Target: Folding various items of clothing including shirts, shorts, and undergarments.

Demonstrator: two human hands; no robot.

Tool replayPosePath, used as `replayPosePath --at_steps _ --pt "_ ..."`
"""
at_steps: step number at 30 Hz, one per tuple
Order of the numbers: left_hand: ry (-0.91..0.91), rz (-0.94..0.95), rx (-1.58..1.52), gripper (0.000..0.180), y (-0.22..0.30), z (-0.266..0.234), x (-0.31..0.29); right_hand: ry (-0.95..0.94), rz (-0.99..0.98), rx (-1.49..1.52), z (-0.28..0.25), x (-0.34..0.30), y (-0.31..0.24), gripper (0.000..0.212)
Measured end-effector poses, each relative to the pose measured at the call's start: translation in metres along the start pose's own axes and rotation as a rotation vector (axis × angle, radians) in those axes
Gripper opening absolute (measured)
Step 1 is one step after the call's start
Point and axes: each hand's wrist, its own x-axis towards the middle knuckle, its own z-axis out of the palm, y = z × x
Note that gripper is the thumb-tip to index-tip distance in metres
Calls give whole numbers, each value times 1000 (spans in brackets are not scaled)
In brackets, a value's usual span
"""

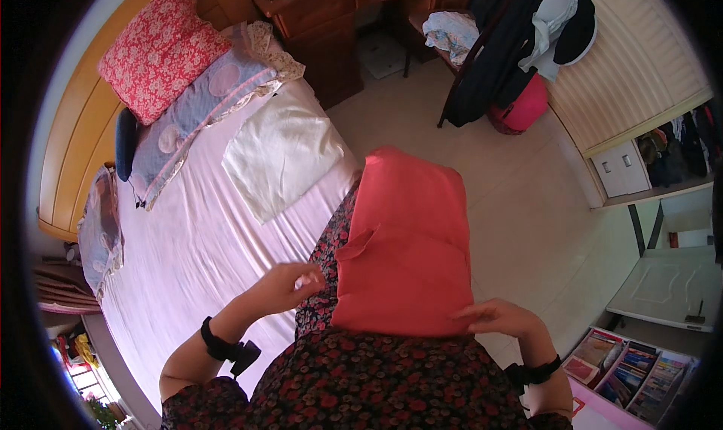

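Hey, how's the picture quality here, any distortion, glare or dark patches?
Head view: the fisheye lens bows the wooden headboard, and the corners go black; head view, lower left: the window glares nearly white; head view, top: the space under the brown desk sinks into shadow; head view, centre: the folded red cloth is clearly lit, its creases readable.

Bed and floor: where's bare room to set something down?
Free: pink sheet between white cloth and left hand; floor between red cloth and slatted panel.
Crowded: along the headboard, with patterned pillows; clothes heap, upper right; filled divided box, lower right.
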Motion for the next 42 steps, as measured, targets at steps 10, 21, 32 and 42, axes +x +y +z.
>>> replayPosePath --at_steps 10,21,32,42 --pt "479 275 302 23 -10 39 28 581 -497 -866 14 25 6 67" --pt "361 494 -4 7 -16 16 70 421 -437 -1041 17 31 9 80" --pt "103 524 652 73 -6 3 32 466 -436 -946 17 26 21 73" --pt "-140 667 173 63 -11 16 51 496 -643 -896 -13 51 13 39"
